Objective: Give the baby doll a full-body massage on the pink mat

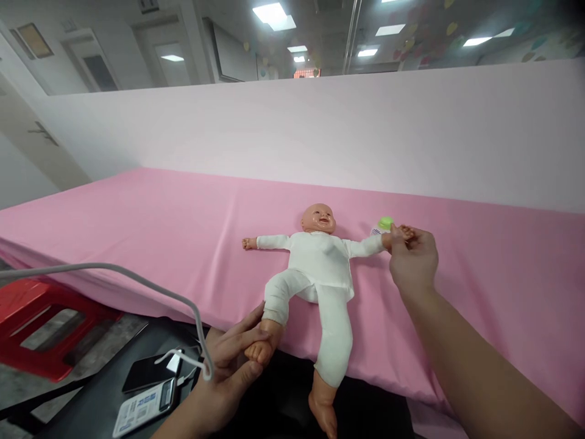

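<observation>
Head: right hand (pixel 415 259) holds doll (pixel 320 259) beside green-topped container (pixel 385 224), contents hidden

One doll (pixel 320 259), one stool (pixel 46 297), one cloth (pixel 183 225)

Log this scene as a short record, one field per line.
Surface: pink cloth cover
Figure: bald plastic baby doll in white fabric clothes, face up
Left hand: holds the doll's right foot
Right hand: holds the doll's left hand
Behind right hand: small green-topped object, partly hidden
Lower left: red plastic stool; grey cable; black phone-like slab; white rectangular device
</observation>
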`<state>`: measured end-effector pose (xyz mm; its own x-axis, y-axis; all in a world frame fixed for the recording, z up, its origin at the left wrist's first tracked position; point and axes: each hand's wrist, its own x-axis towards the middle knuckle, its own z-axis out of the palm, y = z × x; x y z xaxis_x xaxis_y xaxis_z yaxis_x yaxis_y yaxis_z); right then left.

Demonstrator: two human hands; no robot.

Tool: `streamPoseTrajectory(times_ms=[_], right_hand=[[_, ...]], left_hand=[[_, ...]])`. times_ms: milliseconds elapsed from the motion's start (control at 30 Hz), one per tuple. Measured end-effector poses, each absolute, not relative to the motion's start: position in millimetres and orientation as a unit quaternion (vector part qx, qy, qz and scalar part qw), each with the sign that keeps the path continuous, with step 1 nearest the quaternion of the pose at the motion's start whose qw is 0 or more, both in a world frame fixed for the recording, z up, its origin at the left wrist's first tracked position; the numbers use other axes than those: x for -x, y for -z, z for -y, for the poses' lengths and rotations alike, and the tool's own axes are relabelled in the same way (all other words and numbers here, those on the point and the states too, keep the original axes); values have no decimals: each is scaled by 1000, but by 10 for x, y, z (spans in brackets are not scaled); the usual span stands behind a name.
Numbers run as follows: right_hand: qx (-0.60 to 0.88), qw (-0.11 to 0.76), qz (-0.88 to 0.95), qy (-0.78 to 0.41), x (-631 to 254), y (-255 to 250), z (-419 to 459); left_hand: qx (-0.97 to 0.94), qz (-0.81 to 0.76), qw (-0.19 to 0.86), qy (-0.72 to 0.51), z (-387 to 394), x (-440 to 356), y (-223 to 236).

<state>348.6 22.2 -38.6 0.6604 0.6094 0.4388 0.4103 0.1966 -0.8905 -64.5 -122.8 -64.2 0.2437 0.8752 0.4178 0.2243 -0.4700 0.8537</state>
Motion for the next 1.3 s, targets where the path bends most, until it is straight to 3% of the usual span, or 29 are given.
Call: streamPoseTrajectory(times_ms=[133, 400, 667, 933, 1167, 1300], right_hand=[[536, 651, 533, -70, -3025, 195, 16], [420, 441, 793, 27, -2698, 381, 49], [380, 374, 846, 35, -2680, 356, 19], [451, 412, 791, 34, -2741, 408, 2], [597, 555, 568, -113, -3121, 296, -90], [657, 578, 446, -187, -3492, 356, -243]], left_hand=[[-719, -313, 371, -498, 1078, 560, 446], [-731, -270, 372, -504, 745, 269, 242], [-728, -266, 377, -506, 626, 49, 156], [-715, -258, 395, -516, 653, 109, 180], [-697, -286, 388, -530, 892, 399, 292], [-714, -330, 355, -506, 1050, 599, 442]])
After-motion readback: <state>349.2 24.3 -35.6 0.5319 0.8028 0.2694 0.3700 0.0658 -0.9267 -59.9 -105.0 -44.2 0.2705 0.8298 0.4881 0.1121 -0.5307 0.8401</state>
